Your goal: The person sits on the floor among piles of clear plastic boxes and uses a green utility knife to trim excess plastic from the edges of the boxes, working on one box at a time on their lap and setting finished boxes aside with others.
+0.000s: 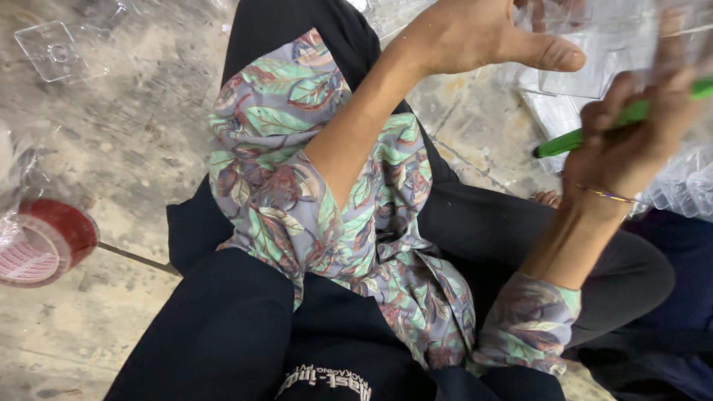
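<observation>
Clear plastic fills the upper right of the frame: a see-through box [594,56] is held up there, and nothing can be made out inside it. Beside it, the left hand [483,33] reaches in from the middle top with its thumb stretched out flat toward the box's near wall; its fingers run out of the frame, so how firmly it grips I cannot tell. At the right edge, slightly blurred, the right hand [639,134] is closed around a green pen [587,134], which slants down to the left with its dark tip pointing at the floor below the box. A thin bracelet [601,194] circles that wrist. More clear plastic pieces [683,189] lie heaped at the far right, touching one another. Both forearms come out of patterned grey-and-green sleeves [282,200] above dark trousers [223,327] in the centre and lower part of the frame. On the worn concrete floor [126,141], a roll of red tape [44,241] lies at the left edge, and a flat clear square lid [56,50] rests in the upper left, well apart from the hands.
</observation>
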`<state>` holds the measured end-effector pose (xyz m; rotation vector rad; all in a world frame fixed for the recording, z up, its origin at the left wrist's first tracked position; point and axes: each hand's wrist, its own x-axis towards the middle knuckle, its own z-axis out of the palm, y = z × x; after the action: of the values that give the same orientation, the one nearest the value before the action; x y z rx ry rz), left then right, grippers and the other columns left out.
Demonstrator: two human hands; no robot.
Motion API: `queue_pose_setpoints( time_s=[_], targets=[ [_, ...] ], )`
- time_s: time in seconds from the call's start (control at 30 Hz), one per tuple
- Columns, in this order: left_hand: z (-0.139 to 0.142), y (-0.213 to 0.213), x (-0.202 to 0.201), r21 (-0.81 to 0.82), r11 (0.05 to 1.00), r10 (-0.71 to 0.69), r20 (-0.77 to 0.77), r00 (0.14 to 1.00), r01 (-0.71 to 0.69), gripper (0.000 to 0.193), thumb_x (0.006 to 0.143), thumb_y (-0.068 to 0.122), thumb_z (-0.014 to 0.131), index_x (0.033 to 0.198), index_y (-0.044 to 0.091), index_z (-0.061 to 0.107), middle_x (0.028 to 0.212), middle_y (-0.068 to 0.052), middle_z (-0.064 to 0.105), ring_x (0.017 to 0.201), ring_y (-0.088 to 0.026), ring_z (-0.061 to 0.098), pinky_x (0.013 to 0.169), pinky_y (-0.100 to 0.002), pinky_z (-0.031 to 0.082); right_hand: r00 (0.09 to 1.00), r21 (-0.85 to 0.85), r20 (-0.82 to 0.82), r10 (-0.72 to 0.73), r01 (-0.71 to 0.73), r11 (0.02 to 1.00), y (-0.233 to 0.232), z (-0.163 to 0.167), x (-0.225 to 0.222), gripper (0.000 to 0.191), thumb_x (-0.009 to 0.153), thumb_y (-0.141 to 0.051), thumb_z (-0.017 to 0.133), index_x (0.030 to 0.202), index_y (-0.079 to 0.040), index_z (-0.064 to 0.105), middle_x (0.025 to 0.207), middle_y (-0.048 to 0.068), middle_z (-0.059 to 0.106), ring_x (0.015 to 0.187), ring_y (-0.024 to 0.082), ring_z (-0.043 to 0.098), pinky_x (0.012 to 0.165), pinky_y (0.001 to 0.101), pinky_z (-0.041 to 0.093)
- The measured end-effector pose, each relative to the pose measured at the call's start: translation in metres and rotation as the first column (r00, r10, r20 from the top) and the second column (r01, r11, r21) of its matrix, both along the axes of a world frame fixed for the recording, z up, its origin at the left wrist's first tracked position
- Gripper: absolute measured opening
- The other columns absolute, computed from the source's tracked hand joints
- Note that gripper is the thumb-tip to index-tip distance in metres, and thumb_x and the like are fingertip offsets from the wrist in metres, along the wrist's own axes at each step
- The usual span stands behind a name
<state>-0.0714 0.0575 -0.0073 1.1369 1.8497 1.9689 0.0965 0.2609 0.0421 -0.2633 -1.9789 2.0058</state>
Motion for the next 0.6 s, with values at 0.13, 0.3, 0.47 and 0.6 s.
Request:
queue_pose_setpoints(
  time_s=[0.13, 0.3, 0.47, 0.6],
  targets=[
    [0.002, 0.005, 0.004, 0.083, 0.997, 0.000, 0.000, 1.000, 0.000, 0.074, 0.082, 0.075, 0.079, 0.106, 0.006, 0.072, 0.091, -0.003, 0.072, 0.085, -0.016, 0.071, 0.072, -0.032, 0.058, 0.999, 0.065, -0.008, 0.046, -0.046, 0.997, -0.006, -0.011, 0.003, 0.062, 0.118, -0.030, 0.065, 0.167, -0.013, 0.031, 0.162, 0.014, 0.051, 0.059, 0.013, 0.043, 0.051, 0.0231, 0.033],
    [-0.017, 0.013, 0.002, -0.113, 0.993, 0.031, 0.092, 0.995, -0.020, 0.067, 0.085, 0.068, 0.080, 0.097, 0.003, 0.073, 0.087, -0.009, 0.071, 0.081, -0.020, 0.069, 0.070, -0.034, 0.056, 0.991, -0.220, -0.044, -0.127, 0.114, 0.969, 0.018, -0.022, 0.007, 0.050, 0.118, -0.034, 0.064, 0.152, -0.006, 0.041, 0.137, 0.014, 0.057, 0.063, 0.009, 0.042, 0.052, 0.0233, 0.029],
    [-0.072, 0.029, 0.001, 0.355, 0.931, -0.231, 0.761, 0.606, -0.091, 0.049, 0.096, 0.048, 0.064, 0.103, 0.000, 0.071, 0.095, -0.016, 0.078, 0.081, -0.034, 0.082, 0.074, -0.043, 0.067, 0.984, -0.330, -0.021, -0.179, 0.163, 0.930, 0.039, -0.024, 0.018, 0.048, 0.117, -0.038, 0.055, 0.144, 0.001, 0.048, 0.123, 0.013, 0.058, 0.062, 0.011, 0.041, 0.055, 0.0246, 0.030],
    [-0.106, 0.038, -0.015, 0.559, 0.655, -0.490, 0.826, 0.277, -0.509, 0.051, 0.099, 0.042, 0.048, 0.098, -0.008, 0.061, 0.089, -0.023, 0.071, 0.082, -0.042, 0.074, 0.080, -0.060, 0.066, 0.991, -0.384, -0.029, -0.132, 0.111, 0.917, 0.036, -0.026, 0.015, 0.052, 0.115, -0.042, 0.049, 0.149, -0.003, 0.048, 0.130, 0.016, 0.064, 0.063, 0.012, 0.044, 0.053, 0.0231, 0.030]
  ],
)
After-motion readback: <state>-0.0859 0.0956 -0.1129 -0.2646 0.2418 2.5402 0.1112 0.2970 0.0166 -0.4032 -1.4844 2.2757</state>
